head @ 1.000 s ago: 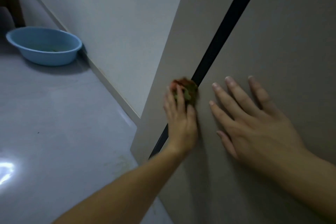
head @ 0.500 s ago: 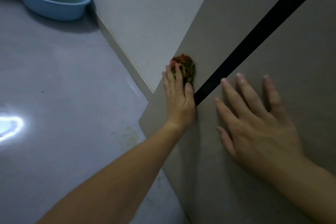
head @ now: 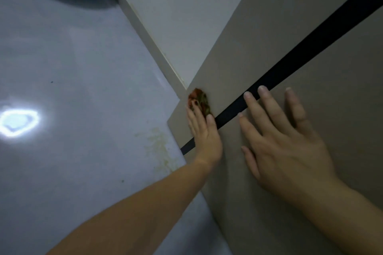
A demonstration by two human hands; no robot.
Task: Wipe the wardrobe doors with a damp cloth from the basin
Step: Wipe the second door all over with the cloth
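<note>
Cloth, bunched, pressed by straight fingers of left hand against wardrobe door near its left edge; right hand flat, released, fingertips on black strip.

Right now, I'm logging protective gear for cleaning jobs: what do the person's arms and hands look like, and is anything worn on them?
The left forearm and right forearm are bare to the frame edge, with no sleeves in view. The left hand and right hand have no gloves, rings, watch or bracelet visible. The right hand's nails look short and unpainted.
</note>
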